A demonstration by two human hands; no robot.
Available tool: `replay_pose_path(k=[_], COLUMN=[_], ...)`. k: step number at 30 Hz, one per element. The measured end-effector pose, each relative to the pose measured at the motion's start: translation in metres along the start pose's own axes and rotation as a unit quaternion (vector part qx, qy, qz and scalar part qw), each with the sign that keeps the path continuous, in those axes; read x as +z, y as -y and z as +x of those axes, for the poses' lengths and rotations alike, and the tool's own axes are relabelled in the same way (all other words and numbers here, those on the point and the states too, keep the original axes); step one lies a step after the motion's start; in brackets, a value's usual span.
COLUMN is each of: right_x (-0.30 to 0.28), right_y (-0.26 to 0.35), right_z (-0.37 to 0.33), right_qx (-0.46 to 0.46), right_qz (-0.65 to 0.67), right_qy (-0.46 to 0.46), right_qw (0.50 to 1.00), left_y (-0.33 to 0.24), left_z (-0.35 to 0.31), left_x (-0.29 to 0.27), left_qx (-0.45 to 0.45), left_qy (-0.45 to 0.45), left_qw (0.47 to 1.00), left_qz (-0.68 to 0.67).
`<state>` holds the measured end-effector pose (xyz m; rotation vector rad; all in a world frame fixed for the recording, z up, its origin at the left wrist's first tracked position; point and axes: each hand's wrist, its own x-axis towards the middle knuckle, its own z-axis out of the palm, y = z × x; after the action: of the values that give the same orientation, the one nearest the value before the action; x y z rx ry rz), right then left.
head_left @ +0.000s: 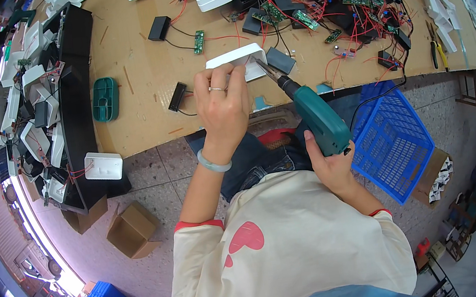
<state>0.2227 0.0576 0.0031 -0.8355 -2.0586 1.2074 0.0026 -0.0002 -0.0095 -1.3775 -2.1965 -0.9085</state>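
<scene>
My right hand (332, 163) is wrapped round the rear of a green corded electric screwdriver (320, 116). Its dark tapered nose points away from me, with the tip at a white plastic casing (253, 51) near the table's front edge. My left hand (221, 100) has its fingers curled down over the casing's left part, gripping it; the fingertips are partly hidden. Just left of that hand lies a black battery holder (177, 96) with wires. A dark grey block (280, 60) touches or nearly touches the casing's right side.
A tangle of red wires, black boxes and green circuit boards (305, 19) covers the back right. Pliers (439, 52) lie farther right, a green tray (105, 99) to the left. A black bin (76, 67) holds wired casings. A blue basket (394, 141) stands below the table edge.
</scene>
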Motion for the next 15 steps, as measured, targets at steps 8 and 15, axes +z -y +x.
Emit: replay_pose_path(k=[8, 15], right_x=[-0.014, -0.024], right_y=[0.009, 0.014], right_z=[-0.004, -0.012], right_qx=[-0.004, 0.016], right_qz=[-0.015, -0.021], right_qy=[0.001, -0.011], right_qw=[1.0, 1.0], left_y=[0.0, 0.0], left_z=[-0.001, -0.003], left_x=[0.0, -0.002], left_qx=[-0.002, 0.0], left_qy=[0.01, 0.024], left_qw=[1.0, 1.0], left_qz=[0.004, 0.02])
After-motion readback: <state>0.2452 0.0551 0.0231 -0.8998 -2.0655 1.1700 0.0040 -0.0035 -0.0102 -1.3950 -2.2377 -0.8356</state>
